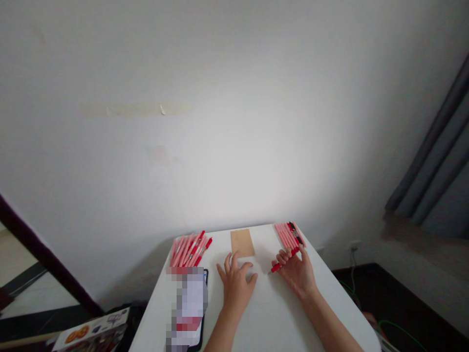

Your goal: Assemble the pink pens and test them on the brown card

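Observation:
My left hand [236,281] rests palm down over the table with its fingers apart and holds nothing. Just beyond its fingertips lies a small brown card [242,243]. My right hand [297,274] is turned palm up, its fingers curled round a red pen [277,267] held at a slant. Behind that hand, a row of pink pens [286,235] lies side by side, with black parts at the row's right. On the left of the table is a looser heap of pink and red pens [188,249].
A phone [202,313], partly pixelated, lies on the white table [273,322] left of my left arm. The table's far edge meets a pale wall [256,146]. A printed box [93,332] stands low at the left, and a dark curtain [436,181] hangs at the right.

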Motion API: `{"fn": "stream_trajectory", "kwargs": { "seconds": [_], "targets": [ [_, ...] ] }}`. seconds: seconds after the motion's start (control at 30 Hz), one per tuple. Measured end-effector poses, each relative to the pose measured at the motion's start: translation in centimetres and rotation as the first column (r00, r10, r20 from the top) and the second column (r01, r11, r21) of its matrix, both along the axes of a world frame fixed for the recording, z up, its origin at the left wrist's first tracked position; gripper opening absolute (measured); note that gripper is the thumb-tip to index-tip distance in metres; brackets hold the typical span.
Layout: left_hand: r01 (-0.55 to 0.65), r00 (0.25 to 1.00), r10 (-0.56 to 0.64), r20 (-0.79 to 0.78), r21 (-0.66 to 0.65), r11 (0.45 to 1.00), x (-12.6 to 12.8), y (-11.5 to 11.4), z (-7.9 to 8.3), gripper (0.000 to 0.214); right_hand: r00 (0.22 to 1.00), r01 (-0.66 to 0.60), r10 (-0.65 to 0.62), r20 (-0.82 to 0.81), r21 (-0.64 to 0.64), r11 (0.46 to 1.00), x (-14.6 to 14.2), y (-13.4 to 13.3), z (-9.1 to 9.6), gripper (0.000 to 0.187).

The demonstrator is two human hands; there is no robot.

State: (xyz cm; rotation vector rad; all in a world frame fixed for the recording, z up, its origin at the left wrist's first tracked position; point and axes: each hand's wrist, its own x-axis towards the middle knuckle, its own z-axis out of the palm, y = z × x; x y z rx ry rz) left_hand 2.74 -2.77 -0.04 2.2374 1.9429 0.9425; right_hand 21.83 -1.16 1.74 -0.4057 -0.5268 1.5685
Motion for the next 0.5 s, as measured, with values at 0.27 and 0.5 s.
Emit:
{"fn": "stream_trajectory", "kwargs": {
  "seconds": [0.27,0.5],
  "targets": [
    [-0.004,0.999,0.005,0.031,-0.045,0.999,0.01,-0.01,0.3,0.02,0.99,0.043,-0.047,-0.131,-0.034,0.999,-0.03,0.07,-0.18,0.041],
    [0.003,0.999,0.0,0.043,-0.057,0.998,0.03,-0.06,0.23,0.021,0.991,0.009,-0.016,-0.136,-0.052,0.999,-0.18,0.48,-0.59,0.047]
  ]
}}
